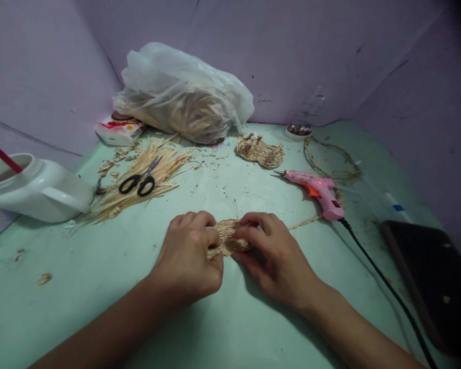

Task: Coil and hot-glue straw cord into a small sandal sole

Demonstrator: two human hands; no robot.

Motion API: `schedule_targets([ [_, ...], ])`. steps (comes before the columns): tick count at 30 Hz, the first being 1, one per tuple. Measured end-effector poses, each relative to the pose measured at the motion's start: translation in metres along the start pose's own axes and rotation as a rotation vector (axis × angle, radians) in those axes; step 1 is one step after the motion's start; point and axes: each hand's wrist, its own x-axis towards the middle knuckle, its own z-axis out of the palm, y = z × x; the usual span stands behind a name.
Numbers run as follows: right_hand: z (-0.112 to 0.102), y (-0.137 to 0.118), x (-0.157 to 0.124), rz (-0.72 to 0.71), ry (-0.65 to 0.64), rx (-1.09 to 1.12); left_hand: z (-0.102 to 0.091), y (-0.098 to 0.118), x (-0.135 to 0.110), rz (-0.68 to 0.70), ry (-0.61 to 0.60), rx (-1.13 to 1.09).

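Between my hands is a woven piece of braided straw cord (227,237), low over the pale green table. My left hand (190,253) grips its left end with curled fingers. On the other end, my right hand (267,251) pinches the piece between thumb and fingers, which hide part of it. A loose braided cord (305,222) trails from behind the right hand towards the pink glue gun (311,187). The gun lies on its side with a red light glowing. Farther back rests a similar woven straw piece (260,152) with white beads on it.
Black-handled scissors (140,183) lie on straw strips (161,159). A white jug (57,187) stands at left, a plastic bag (184,97) and small box (120,132) behind. At right are a bead dish (297,131), coiled cord (332,177), power cable (380,277) and dark phone-like slab (434,282).
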Motion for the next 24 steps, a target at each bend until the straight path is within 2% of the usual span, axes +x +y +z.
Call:
schedule_targets([
  [3,-0.0006,-0.0015,0.0005,-0.079,-0.022,-0.044,-0.0008,0.0003,-0.0006,-0.009,-0.003,-0.003],
  [11,-0.0043,-0.0069,0.0039,-0.076,-0.116,-0.173,-0.0014,0.0002,-0.0003,-0.009,-0.03,0.002],
  [16,-0.0017,-0.0087,0.0024,-0.036,-0.072,-0.116,-0.0016,-0.0005,-0.0023,0.001,-0.033,-0.002],
  [21,0.0016,-0.0054,0.0006,-0.02,0.038,-0.045,-0.0024,0.0004,-0.0025,-0.024,-0.03,-0.003],
  [24,0.0033,-0.0061,0.0031,-0.037,0.047,-0.029,-0.0017,0.0006,-0.0028,-0.023,-0.014,-0.008],
])
